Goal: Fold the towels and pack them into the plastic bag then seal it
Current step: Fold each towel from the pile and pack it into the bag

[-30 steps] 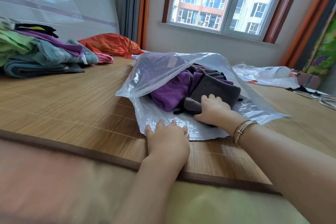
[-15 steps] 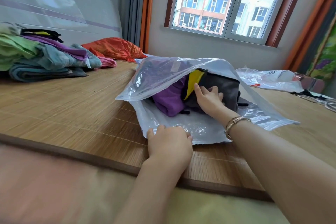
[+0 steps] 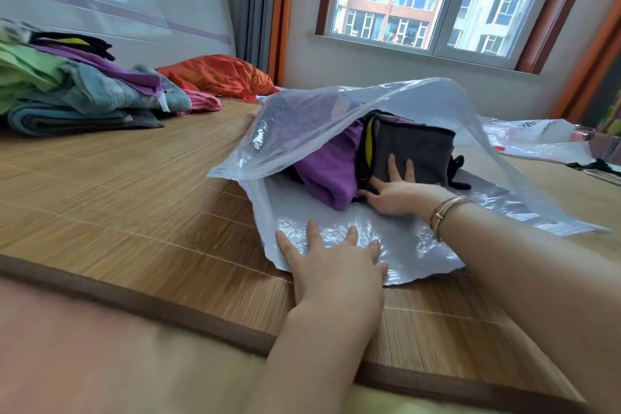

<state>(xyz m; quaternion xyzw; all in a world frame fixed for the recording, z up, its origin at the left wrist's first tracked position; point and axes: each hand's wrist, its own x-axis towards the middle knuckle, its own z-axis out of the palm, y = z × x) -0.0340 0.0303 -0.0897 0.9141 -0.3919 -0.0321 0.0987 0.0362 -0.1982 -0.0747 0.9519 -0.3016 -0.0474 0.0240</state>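
Observation:
A clear plastic bag (image 3: pixel 339 118) lies on the bamboo mat (image 3: pixel 134 198) with its mouth open toward me and its top sheet raised. Inside it sit a folded purple towel (image 3: pixel 331 171) and a folded grey towel (image 3: pixel 420 151) with a black and yellow edge. My right hand (image 3: pixel 393 188) reaches into the bag, fingers straight, pressing against the front of the grey towel. My left hand (image 3: pixel 332 262) lies flat with spread fingers on the bag's lower sheet near its front edge.
A pile of towels (image 3: pixel 77 91) in green, teal and purple lies at the far left. An orange cloth bundle (image 3: pixel 218 76) sits behind it by the curtain. More plastic bags (image 3: pixel 534 141) lie at the right. The mat's brown border (image 3: pixel 134 299) runs in front of me.
The grey towel has gone deeper into the bag and now stands more upright. My right hand went from gripping its near edge to pressing flat on it. The left hand's fingers spread out.

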